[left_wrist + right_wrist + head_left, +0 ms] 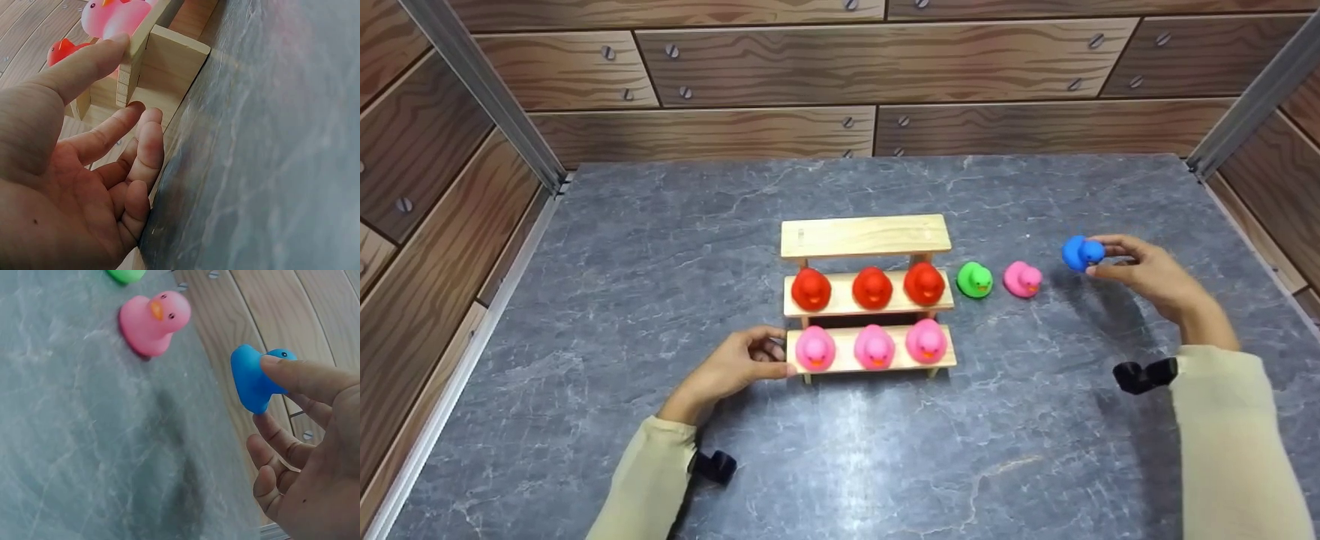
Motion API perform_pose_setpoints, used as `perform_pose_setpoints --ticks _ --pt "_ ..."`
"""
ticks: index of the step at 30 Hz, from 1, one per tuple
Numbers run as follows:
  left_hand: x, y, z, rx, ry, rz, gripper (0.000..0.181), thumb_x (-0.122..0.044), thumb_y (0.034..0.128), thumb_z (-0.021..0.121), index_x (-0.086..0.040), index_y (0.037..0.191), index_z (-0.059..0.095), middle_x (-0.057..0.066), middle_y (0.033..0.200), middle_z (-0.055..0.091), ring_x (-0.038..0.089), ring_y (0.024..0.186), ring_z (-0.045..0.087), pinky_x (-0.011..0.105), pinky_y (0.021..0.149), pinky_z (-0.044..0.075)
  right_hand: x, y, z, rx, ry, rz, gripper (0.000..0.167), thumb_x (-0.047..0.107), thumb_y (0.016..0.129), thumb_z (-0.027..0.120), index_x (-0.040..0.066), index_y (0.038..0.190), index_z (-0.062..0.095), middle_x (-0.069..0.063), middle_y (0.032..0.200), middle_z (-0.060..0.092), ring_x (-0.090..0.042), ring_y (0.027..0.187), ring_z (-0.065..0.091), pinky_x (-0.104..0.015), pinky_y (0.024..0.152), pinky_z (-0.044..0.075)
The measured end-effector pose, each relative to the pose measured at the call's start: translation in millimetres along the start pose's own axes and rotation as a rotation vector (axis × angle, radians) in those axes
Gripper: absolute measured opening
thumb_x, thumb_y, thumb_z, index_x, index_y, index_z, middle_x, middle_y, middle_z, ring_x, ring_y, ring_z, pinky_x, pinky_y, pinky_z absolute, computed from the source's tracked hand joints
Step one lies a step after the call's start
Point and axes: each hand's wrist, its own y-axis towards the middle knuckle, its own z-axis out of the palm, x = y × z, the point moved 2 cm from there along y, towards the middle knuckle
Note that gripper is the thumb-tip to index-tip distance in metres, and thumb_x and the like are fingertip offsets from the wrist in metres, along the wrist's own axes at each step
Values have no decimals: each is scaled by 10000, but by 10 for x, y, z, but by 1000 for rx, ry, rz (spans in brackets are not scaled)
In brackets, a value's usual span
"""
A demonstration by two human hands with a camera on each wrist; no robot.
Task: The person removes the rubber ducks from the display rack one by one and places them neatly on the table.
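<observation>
My right hand (1162, 281) pinches a blue rubber duck (1080, 254) between thumb and fingers. In the right wrist view the blue duck (250, 379) hangs above the tabletop. My left hand (735, 364) holds the left end of the bottom board of a three-step wooden stand (866, 236). Seen from the left wrist, the thumb (95, 62) lies on the board's upper side and the index finger touches underneath. Pink ducks (874, 347) line the bottom step, red ducks (873, 288) the middle one. The top board bears nothing.
Right of the stand, a green duck (975, 280) and a loose pink duck (1023, 279) sit on the grey marbled tabletop (660, 247). Wood-patterned panels (885, 64) wall the back and both sides, with metal posts (495, 94) at the corners.
</observation>
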Motion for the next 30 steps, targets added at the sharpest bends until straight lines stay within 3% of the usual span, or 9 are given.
perform_pose_setpoints --ticks 5,9,12,18,30 --pt "2 -9 -4 -1 -3 -10 541 -110 792 760 80 1247 539 80 927 605 118 760 513 198 682 428 -51 24 68 33 -42 15 651 345 927 634 37 1435 368 -90 1346 425 -86 1077 413 -170 832 438" --pt "-1 -13 -8 -1 -2 -14 535 -104 792 756 86 1243 539 76 922 606 115 755 509 193 679 423 -94 36 119 60 -42 31 674 311 932 630 4 1453 332 -218 1433 363 -243 1198 404 -152 818 421" --pt "-2 -5 -8 -2 -7 -6 532 -98 796 754 95 1241 536 83 921 609 112 746 505 187 669 419 -133 47 137 80 -41 52 688 298 937 622 -7 1466 306 -251 1462 333 -366 1293 352 -198 865 404" --pt "5 11 2 12 -15 12 551 -94 801 756 110 1256 521 95 929 613 109 739 500 182 661 414 -200 55 133 126 -49 84 709 264 934 627 -16 1480 273 -324 1483 273 -475 1356 261 -493 1027 336" --pt "9 23 2 11 -26 16 535 -75 797 746 121 1243 525 95 915 614 106 732 509 174 647 428 -195 42 158 135 -60 59 673 252 927 636 -12 1458 318 -318 1478 306 -459 1341 306 -509 1038 333"
